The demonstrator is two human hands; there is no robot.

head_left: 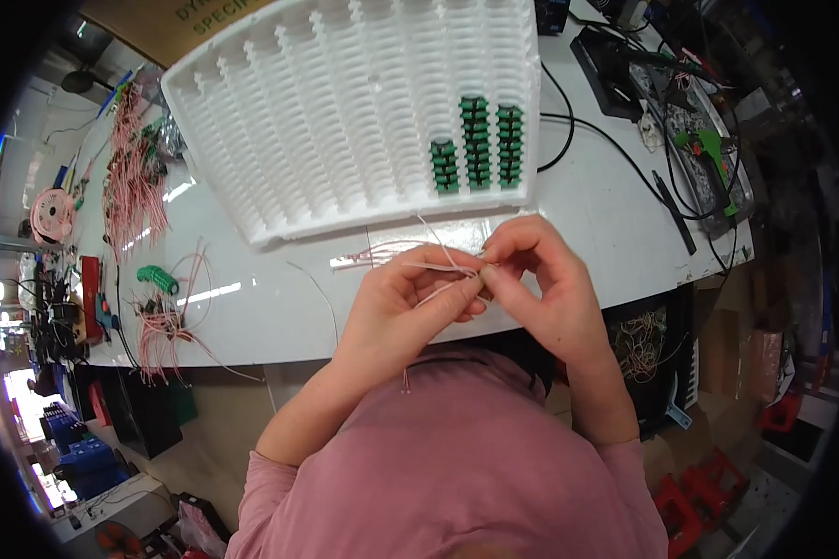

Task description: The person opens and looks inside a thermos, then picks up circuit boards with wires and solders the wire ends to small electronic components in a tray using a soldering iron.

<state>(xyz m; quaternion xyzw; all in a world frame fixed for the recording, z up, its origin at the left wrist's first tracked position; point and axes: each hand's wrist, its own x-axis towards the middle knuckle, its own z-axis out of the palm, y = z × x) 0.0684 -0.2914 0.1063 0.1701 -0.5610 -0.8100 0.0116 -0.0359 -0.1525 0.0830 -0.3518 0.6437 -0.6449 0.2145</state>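
Your left hand (410, 293) and right hand (536, 275) meet above the near edge of the white table (587, 214), both pinched shut on a bundle of thin pale wires (447, 270) whose loose ends fan out between your fingertips. Just beyond them lies a white ribbed foam tray (345, 112) holding three short rows of green components (477, 144) at its right end. To your left: a heap of pink-leaded wires (130, 182) and one loose green component (157, 279).

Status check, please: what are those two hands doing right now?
Left hand and right hand pinch thin pale wires together. White slotted tray just beyond, apart. Nothing between them.
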